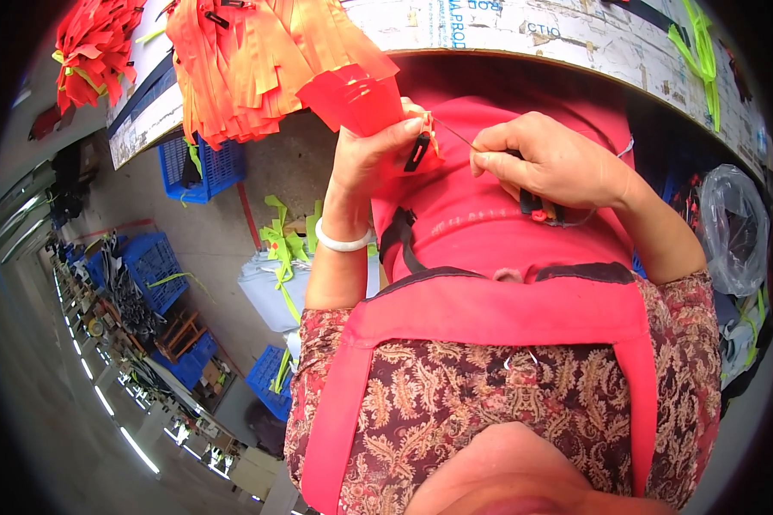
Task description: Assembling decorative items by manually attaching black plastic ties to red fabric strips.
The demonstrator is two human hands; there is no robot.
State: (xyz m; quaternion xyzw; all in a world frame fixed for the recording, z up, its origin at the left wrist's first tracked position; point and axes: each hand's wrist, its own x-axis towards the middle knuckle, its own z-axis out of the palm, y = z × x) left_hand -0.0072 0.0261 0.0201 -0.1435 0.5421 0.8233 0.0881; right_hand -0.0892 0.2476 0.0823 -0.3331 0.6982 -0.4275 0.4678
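My left hand point(378, 146) is closed around the end of an orange-red fabric strip point(352, 96). A small black plastic buckle point(416, 153) hangs at that end, just below my left fingertips. From beside the buckle a thin dark thread point(455, 135) runs taut to my right hand point(537, 154), which pinches its other end between thumb and forefinger. Under the curled fingers of my right hand shows a black-and-red object point(541, 209); whether it is gripped or rests on my lap I cannot tell. Both hands are above the red apron point(481, 202).
A thick bundle of orange strips point(240, 81) hangs over the edge of the white table point(386, 30). More red strips point(99, 51) lie farther left. Blue crates point(155, 270) and a grey bag point(270, 287) stand on the floor. Clear plastic point(734, 227) is at right.
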